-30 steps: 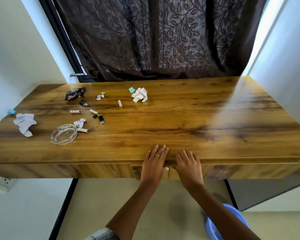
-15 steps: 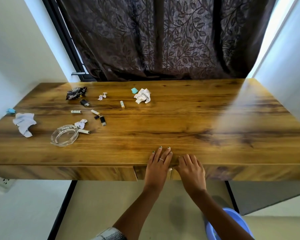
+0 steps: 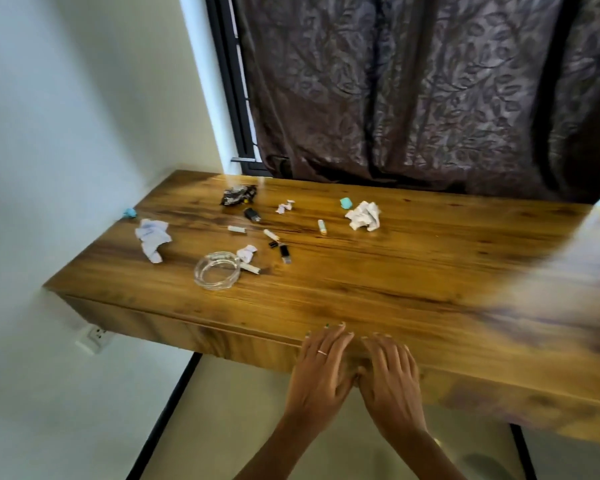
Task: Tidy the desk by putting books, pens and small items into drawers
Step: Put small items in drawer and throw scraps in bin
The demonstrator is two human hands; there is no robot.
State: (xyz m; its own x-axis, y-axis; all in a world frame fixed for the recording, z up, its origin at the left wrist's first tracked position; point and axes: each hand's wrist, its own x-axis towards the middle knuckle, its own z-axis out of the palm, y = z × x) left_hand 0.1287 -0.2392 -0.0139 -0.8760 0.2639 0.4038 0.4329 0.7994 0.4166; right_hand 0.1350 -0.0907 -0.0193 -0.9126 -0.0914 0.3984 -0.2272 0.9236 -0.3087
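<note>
My left hand [image 3: 321, 368] and my right hand [image 3: 390, 379] lie side by side over the front edge of the wooden desk [image 3: 413, 271]. Their fingers rest flat on top and their thumbs meet against the drawer front [image 3: 229, 341]; neither holds anything. Small items lie at the far left of the desk: a glass ashtray [image 3: 217, 270], a black USB stick [image 3: 284, 252], a white tube [image 3: 322, 226], a black wrapper [image 3: 238, 195], a teal piece [image 3: 345, 202] and crumpled papers [image 3: 363, 216] [image 3: 152, 237]. No book or pen is visible.
A dark leaf-patterned curtain [image 3: 413, 91] hangs behind the desk. A white wall runs along the left side, with a socket [image 3: 96, 337] below the desk. A black desk leg [image 3: 167, 417] stands left of my arms. The right end of the desk is blurred.
The view has swung left and tilted, so the desk now slants down to the right. Both hands stay together at the desk's front edge.
</note>
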